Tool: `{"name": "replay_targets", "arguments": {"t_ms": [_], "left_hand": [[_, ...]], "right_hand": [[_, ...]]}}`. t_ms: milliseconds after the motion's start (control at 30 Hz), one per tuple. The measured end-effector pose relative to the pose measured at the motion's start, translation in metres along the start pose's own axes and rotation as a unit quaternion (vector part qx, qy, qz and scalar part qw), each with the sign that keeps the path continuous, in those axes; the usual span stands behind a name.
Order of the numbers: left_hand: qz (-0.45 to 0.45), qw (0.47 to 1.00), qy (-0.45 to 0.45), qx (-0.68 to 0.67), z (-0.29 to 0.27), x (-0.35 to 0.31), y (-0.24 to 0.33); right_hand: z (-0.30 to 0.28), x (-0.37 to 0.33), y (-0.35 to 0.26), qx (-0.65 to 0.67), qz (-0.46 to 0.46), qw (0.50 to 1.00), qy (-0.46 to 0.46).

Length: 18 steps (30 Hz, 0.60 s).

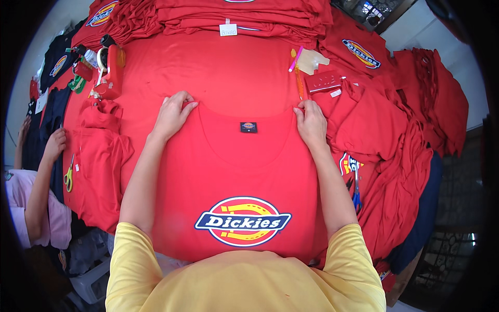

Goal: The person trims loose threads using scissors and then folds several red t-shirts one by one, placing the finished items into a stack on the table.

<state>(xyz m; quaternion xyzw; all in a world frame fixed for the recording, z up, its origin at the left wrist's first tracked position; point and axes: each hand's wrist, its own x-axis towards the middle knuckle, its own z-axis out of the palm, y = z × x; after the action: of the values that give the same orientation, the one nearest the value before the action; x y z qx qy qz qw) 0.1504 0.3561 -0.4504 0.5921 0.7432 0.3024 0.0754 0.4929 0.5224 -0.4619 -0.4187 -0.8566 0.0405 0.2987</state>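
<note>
A red sleeveless shirt (249,179) lies spread before me, its wide neckline at the far end and a printed emblem (243,222) on its front. Inside the neckline shows a small dark label (248,127). My left hand (175,113) pinches the left shoulder of the shirt between thumb and fingers. At the opposite shoulder, my right hand (312,120) pinches the fabric in the same way. The shirt's lower part reaches toward my body and meets my yellow top there.
Stacked red shirts (244,18) line the far side, and loose red garments (374,119) heap up on the right. A red tape dispenser (109,78) stands far left. Yellow-handled scissors (69,177) and blue-handled scissors (357,195) flank me. At left, a co-worker's hand (54,144) handles dark fabric.
</note>
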Motion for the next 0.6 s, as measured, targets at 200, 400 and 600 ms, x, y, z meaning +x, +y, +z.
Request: {"name": "replay_targets", "arguments": {"t_ms": [200,400,600], "left_hand": [[0.016,0.988,0.098,0.122,0.002,-0.005,0.001],[0.061,0.988,0.082,0.116,0.020,-0.055,0.024],[0.077,0.985,0.050,0.144,0.021,-0.062,0.016]], "right_hand": [[-0.006,-0.002,-0.009,-0.101,-0.016,0.995,0.002],[-0.014,-0.054,-0.019,-0.026,-0.109,0.993,-0.023],[-0.015,-0.050,-0.013,0.025,-0.058,0.992,-0.112]]}}
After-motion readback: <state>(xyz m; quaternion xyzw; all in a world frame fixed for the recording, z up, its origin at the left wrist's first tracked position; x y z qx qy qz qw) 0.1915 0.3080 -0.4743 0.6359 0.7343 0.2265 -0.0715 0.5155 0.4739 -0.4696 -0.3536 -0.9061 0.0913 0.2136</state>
